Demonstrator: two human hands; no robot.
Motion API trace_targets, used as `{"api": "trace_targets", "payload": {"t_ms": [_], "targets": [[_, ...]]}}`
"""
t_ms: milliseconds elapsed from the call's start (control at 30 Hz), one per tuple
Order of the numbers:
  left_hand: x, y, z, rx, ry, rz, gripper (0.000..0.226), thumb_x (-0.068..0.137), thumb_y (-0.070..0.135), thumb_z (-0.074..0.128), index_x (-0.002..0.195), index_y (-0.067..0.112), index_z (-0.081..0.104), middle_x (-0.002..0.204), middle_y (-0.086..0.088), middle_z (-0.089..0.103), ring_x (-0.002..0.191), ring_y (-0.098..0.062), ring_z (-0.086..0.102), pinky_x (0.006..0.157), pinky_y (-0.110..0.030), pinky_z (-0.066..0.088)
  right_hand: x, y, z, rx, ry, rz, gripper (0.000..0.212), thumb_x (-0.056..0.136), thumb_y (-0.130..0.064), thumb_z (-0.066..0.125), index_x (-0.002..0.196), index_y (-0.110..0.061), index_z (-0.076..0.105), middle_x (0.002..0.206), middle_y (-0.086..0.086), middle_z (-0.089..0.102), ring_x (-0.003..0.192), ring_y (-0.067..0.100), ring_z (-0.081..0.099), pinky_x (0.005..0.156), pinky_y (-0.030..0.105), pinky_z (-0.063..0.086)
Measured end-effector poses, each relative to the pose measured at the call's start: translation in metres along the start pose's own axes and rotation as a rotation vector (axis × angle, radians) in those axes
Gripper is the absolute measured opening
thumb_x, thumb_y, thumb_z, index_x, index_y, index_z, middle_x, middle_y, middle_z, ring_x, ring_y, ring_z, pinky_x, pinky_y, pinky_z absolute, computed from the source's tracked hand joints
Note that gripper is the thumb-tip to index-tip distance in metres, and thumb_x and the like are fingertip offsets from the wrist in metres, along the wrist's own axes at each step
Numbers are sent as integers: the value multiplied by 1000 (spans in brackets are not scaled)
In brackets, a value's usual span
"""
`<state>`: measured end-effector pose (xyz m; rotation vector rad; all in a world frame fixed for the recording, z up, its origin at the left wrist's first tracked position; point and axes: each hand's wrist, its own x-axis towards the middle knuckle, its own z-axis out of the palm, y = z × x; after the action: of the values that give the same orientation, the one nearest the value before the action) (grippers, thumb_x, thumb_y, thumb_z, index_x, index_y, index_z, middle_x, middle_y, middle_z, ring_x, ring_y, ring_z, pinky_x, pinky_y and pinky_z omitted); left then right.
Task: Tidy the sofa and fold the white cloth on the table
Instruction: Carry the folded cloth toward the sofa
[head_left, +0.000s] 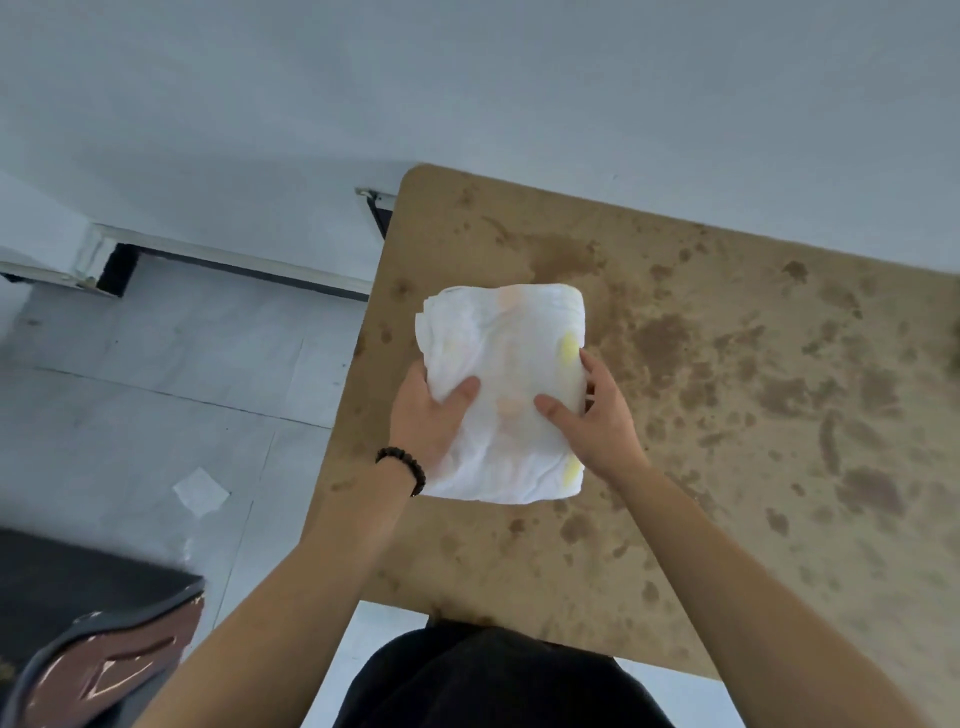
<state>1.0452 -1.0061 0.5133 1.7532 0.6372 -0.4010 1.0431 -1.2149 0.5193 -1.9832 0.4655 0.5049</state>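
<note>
Seen from above: a white cloth (506, 364), folded into a thick, soft, wrinkled rectangle (faint yellow and orange marks show on it), lies over the left part of a flat, tan, blotchy bench (753, 415). The left hand (428, 421) and right hand (602, 423) grasp its side edges, thumbs on top and fingers (592, 366) wrapping the sides, probably to keep the layers squared. Whether it rests on the bench is unclear.

Two forearms, bare all the way down to the wrists. Left hand (423, 421): black beaded bracelet (402, 467) round the wrist, single strand of small round dark beads, sitting snug. Right hand (597, 421): bare, like its wrist and forearm. Black garment (498, 680) on the body, soft matte fabric, rounded outline; cannot tell whether shirt or trousers.
</note>
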Motion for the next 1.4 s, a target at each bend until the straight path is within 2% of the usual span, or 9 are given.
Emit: {"api": "trace_targets", "payload": {"t_ms": [167, 267, 467, 567, 700, 867, 1000, 1167, 1400], "targets": [[-74, 18, -23, -99, 119, 138, 43, 71, 53, 76, 103, 51, 47, 104, 31, 58, 94, 10, 57, 65, -9, 43, -60, -21, -27, 85, -11, -172, 84, 79, -44, 78, 149, -38, 32, 140, -11, 50, 114, 11, 59, 96, 40, 55], [-132, 22, -38, -160, 206, 290, 56, 72, 51, 75, 120, 47, 47, 106, 42, 54, 97, 20, 53, 65, -3, 47, -109, -27, -40, 124, -42, -302, 80, 79, -47, 78, 147, -42, 36, 138, -10, 51, 116, 17, 60, 94, 45, 55], [-266, -10, -57, -177, 519, 489, 65, 74, 45, 72, 132, 34, 47, 123, 23, 56, 108, 8, 55, 82, -11, 48, -202, -22, -38, 209, -141, -547, 72, 82, -40, 78, 143, -44, 40, 137, -16, 52, 122, 11, 56, 101, 44, 51], [-334, -42, -72, -237, 688, 484, 66, 75, 37, 75, 134, 27, 49, 124, 15, 58, 105, 8, 57, 79, -8, 49, -249, -18, -13, 225, -270, -640, 71, 83, -34, 78, 144, -41, 42, 134, -20, 52, 120, 2, 56, 100, 39, 52], [-413, -87, -106, -253, 867, 436, 61, 79, 22, 79, 132, 25, 50, 124, 10, 59, 100, 12, 58, 76, -6, 48, -314, -11, 33, 189, -443, -678, 71, 84, -29, 77, 145, -39, 42, 133, -13, 53, 121, 9, 55, 103, 43, 49], [-486, -144, -149, -295, 1050, 342, 65, 77, 26, 80, 135, 27, 48, 129, 8, 55, 117, -12, 55, 100, -41, 49, -375, -13, 95, 78, -667, -703, 69, 85, -32, 75, 142, -49, 40, 132, -10, 56, 119, 10, 57, 101, 41, 51], [-521, -193, -187, -337, 1202, 295, 69, 73, 38, 78, 135, 30, 48, 132, 12, 53, 119, -6, 53, 100, -33, 47, -415, -20, 161, 21, -777, -774, 69, 85, -26, 76, 143, -45, 42, 129, -12, 55, 116, 7, 57, 99, 41, 51], [-537, -258, -262, -393, 1348, 226, 66, 75, 37, 80, 131, 38, 47, 128, 23, 53, 113, 8, 51, 92, -19, 44, -450, -40, 269, -84, -921, -865, 68, 87, -28, 74, 131, -65, 37, 113, -34, 48, 109, -8, 53, 89, 18, 48], [-521, -312, -413, -481, 1407, 204, 68, 76, 29, 81, 135, 31, 47, 129, 19, 53, 117, 1, 52, 97, -29, 47, -490, -113, 434, -173, -989, -931, 67, 88, -27, 72, 127, -66, 34, 106, -35, 46, 108, -12, 50, 81, 3, 43]]}}
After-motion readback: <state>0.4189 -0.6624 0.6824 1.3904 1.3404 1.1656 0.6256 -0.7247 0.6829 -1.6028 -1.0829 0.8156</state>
